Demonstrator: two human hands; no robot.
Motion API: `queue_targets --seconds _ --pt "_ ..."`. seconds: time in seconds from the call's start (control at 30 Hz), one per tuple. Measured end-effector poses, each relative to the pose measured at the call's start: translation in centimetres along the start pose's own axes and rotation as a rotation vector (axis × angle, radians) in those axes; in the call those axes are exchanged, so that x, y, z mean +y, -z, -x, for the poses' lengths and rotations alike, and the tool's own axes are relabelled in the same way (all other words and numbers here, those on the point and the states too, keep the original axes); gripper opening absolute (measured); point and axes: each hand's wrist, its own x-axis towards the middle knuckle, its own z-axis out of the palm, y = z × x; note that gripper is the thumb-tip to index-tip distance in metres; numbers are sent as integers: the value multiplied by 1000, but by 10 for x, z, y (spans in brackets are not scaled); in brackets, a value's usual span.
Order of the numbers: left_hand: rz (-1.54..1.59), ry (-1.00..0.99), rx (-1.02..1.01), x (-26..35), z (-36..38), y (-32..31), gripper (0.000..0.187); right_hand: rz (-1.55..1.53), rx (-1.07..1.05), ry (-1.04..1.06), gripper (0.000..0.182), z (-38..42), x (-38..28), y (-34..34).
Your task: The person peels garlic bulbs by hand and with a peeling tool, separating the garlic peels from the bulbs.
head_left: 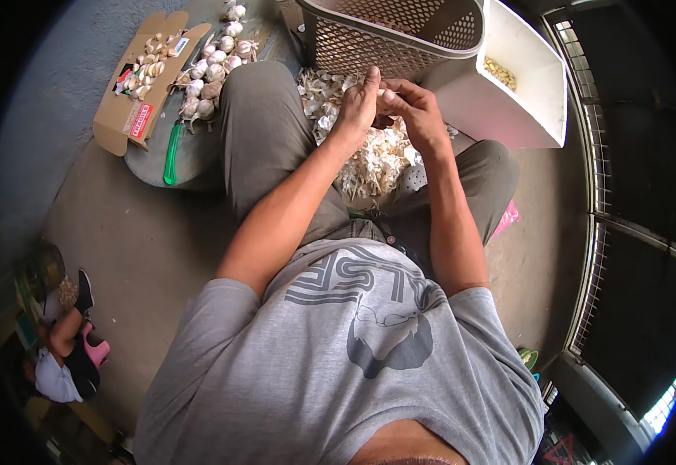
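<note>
My left hand (359,110) and my right hand (422,115) meet above a heap of garlic skins (374,161) between my knees. Pinched between their fingertips is a small pale piece, apparently a garlic clove (382,94), mostly covered by the fingers. My left thumb points up, and its other fingers are partly hidden; the right thumb and forefinger press together. To the left, whole garlic bulbs (215,71) lie piled on a round grey surface. Loose garlic cloves (146,75) rest on an opened cardboard box (111,116).
A green-handled knife (172,155) lies near the round surface's edge. Ahead stands a brown perforated basket (342,46). Beside it, a white container (539,101) holds peeled cloves (501,74). Another person (59,372) sits at the lower left. A metal grille (600,155) runs along the right.
</note>
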Motion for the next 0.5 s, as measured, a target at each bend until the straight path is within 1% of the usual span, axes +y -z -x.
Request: queue_targets --seconds 0.03,0.13,0.17,0.27,0.37,0.47,0.5 --pt "3 16 7 0 0 0 62 -53 72 56 21 -1 -1 -5" --pt "14 56 38 0 -1 0 63 130 109 126 19 -5 4 4" --pt "21 69 53 -1 1 -1 64 194 138 110 18 -7 6 5" --pt "0 87 75 -2 2 -1 66 609 255 125 14 -9 5 -3" --pt "33 72 92 -7 -2 2 66 842 326 274 11 -2 -8 -22" --pt "104 92 156 -1 -4 5 67 817 229 355 12 4 -12 -27" --pt "127 108 183 0 -4 6 68 884 211 363 14 7 -13 -29"
